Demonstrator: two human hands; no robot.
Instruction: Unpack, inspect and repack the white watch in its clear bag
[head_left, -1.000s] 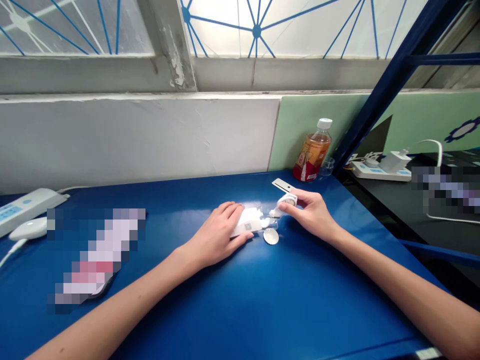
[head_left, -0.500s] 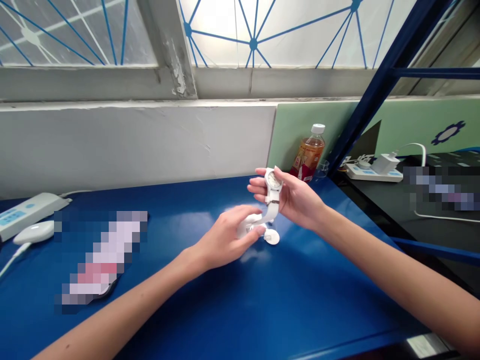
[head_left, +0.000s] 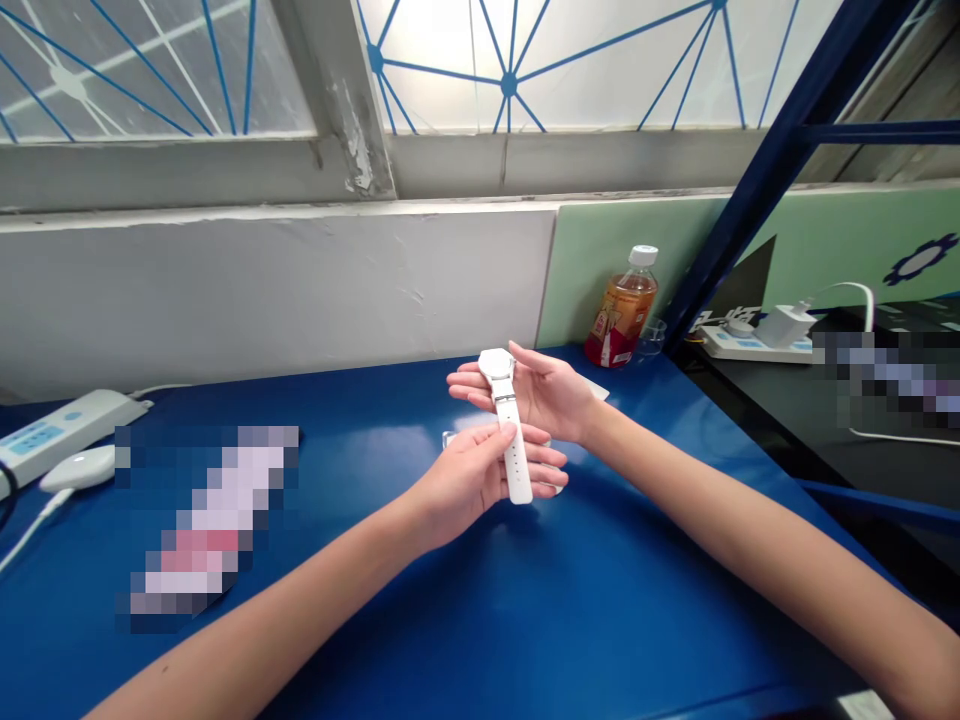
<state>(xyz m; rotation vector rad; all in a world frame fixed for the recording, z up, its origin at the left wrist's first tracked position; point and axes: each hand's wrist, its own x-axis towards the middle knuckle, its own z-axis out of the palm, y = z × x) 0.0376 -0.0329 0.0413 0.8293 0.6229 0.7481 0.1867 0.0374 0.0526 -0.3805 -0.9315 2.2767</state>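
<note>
A white wristwatch (head_left: 496, 368) lies face up across both hands, its long strap hanging toward me. My left hand (head_left: 476, 470) is closed on the strap, thumb pressed on top and fingers stretched out beneath it. Under the watch head, my right hand (head_left: 544, 395) is palm up and open, with its fingers extended and its thumb raised off the watch. Below and behind the hands, parts of clear and white items show on the blue table (head_left: 420, 630); the hands hide most of them, so I cannot tell what they are.
A drink bottle with a white cap (head_left: 622, 315) stands against the wall, beside a small clear object (head_left: 651, 340). At left are a power strip (head_left: 64, 430), a white charger (head_left: 79, 468) and a pixelated flat item (head_left: 217, 525). A blue frame post (head_left: 750, 215) rises at right.
The watch has moved left and its strap now lies straight toward me. My left fingers have slid under the strap, and my right thumb has lifted off the watch head.
</note>
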